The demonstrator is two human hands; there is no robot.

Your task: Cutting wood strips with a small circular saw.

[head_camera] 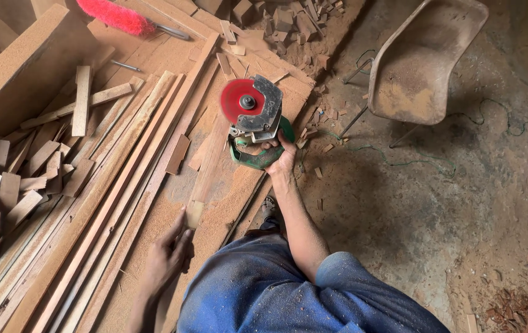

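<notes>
R hand [284, 157] wraps fingers round green handheld circular saw [253, 120] w/ round red blade, over dusty plank [224, 185] near bench's right edge. L hand [168, 253] fingers loosely spread, flat on sawdusty wood by small offcut [194, 214].

A single head-worn camera looks steeply down from above the person's lap, close enough to cut off the forearms at the lower edge. It faces forward over the wooden planks [153, 160] and the dirt floor [461, 216], probably tilted slightly left.

saw [253, 117] above planks [122, 179], chair [421, 58] right
</notes>
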